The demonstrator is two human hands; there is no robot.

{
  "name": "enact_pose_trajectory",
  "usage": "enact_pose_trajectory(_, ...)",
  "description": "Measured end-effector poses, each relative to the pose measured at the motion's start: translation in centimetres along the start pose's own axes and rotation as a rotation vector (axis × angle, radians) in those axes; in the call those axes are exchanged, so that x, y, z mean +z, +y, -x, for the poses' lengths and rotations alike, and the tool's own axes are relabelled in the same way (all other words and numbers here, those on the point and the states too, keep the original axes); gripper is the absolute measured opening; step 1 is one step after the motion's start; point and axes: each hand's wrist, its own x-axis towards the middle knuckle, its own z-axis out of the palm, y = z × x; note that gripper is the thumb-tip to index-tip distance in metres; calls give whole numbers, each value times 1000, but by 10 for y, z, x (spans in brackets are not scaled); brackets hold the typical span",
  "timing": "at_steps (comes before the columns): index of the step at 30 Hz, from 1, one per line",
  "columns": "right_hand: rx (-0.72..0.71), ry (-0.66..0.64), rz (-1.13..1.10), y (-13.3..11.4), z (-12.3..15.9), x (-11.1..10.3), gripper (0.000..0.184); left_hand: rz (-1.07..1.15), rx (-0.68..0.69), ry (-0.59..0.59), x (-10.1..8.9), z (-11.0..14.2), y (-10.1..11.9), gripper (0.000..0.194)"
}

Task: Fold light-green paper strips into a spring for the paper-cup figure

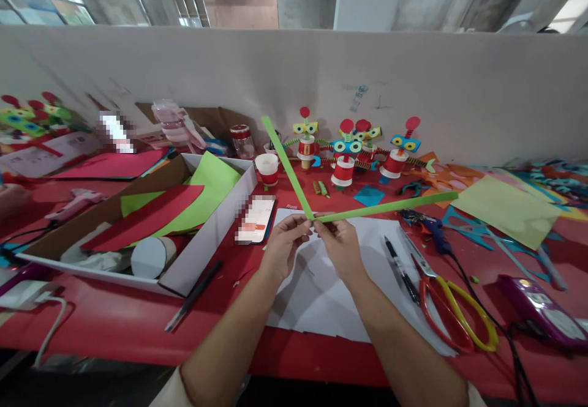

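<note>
Two long green paper strips meet at a corner between my fingertips and spread apart in a V. One green paper strip (288, 168) rises to the upper left; the other green paper strip (390, 205) runs off to the right. My left hand (287, 242) pinches the meeting point from the left. From the other side, my right hand (340, 245) pinches the same corner, its fingers close to the left ones. Below both hands lies a sheet of white paper (316, 300). A black pen (401, 269) and red-and-yellow scissors (441, 300) rest on the right.
A white box (220, 223) with coloured paper stands left, a phone (258, 218) beside it. Several paper-cup robot figures (343, 168) line the back. A blue glue gun (434, 232) and purple device (542, 312) lie right. Another person's hand (13, 199) shows far left.
</note>
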Motion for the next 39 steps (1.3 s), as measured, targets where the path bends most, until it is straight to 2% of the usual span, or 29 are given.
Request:
enact_pose_trajectory(5, -15, -29, 17, 1, -1, -1, 15, -123, 44, 10, -3, -2, -2, 19)
enact_pose_trajectory(11, 23, -44, -36, 3, -1, 0, 17, -14, 40, 55, -3, -4, -5, 23)
enact_pose_trajectory(15, -22, -42, 44, 1, -1, -1, 9, 35, 3, 73, -2, -3, -6, 26)
enact_pose_trajectory(21, -76, -5, 97, 1, -2, -2, 10, -21, 13, -31, -2, -1, -4, 21)
enact_pose_trajectory(27, -161, -7, 181, 0, 1, -3, 7, -97, 56, 48, 0, -1, -5, 19)
enact_pose_trajectory(34, -217, -154, 61, -3, 7, -1, 12, 17, 98, 70, -1, -3, -4, 20)
enact_pose_trajectory(39, -202, -160, 58, 2, 7, 3, 17, 62, 121, 29, -2, -4, -5, 19)
